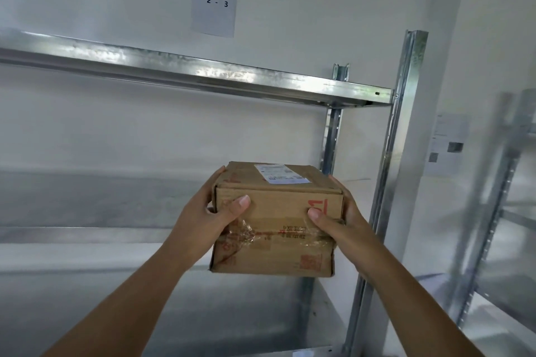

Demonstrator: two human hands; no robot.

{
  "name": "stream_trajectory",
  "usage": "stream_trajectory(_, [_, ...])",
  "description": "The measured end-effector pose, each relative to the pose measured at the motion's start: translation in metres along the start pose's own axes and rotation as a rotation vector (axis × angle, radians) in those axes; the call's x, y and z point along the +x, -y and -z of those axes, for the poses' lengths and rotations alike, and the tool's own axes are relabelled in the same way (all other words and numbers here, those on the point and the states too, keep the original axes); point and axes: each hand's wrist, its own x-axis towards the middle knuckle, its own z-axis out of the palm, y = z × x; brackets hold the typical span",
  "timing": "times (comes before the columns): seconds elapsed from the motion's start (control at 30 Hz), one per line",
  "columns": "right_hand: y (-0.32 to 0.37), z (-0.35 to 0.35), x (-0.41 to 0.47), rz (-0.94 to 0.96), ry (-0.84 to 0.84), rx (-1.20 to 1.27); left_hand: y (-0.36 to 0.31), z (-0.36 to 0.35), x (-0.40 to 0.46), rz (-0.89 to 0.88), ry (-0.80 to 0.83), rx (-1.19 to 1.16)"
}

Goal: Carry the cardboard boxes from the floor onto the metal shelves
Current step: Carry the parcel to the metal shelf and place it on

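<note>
From the head view, you hold one cardboard box [275,220] in the air with both hands, in front of the metal shelves [203,75]. Your left hand [203,217] wraps the box's left edge, its thumb pressed flat on the near face and its fingers hidden behind the left side. Your right hand [339,226] does the same on the right edge, thumb on the near face beside a red print, fingers out of sight round the far side. So each grip is pressed against the box, clamping it from both sides; neither is spread. The box sits level with the gap between the upper shelf and the middle shelf [87,203], near the right upright [400,153], and you cannot tell whether its bottom touches any shelf. It tilts slightly, top face leaning away from you. A white label [280,173] lies on the top face, and crumpled clear tape [261,233] runs across the near face over red markings. On the wall above the upper shelf hangs a paper sheet [214,3] marked "2 - 3". To the right, a second rack [499,197] stands blurred, with another notice [448,145] on the wall beside it.
</note>
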Motion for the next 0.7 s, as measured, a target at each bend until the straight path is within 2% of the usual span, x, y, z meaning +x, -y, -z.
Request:
stream_trajectory(0.33, [-0.049, 0.061, 0.067, -0.015, 0.059, 0.001, 0.032, -0.058, 0.054, -0.006, -0.05, 0.041])
stream_trajectory(0.7, [-0.098, 0.124, 0.147, -0.021, 0.072, -0.087, 0.069, -0.119, 0.131, 0.007, -0.014, 0.076])
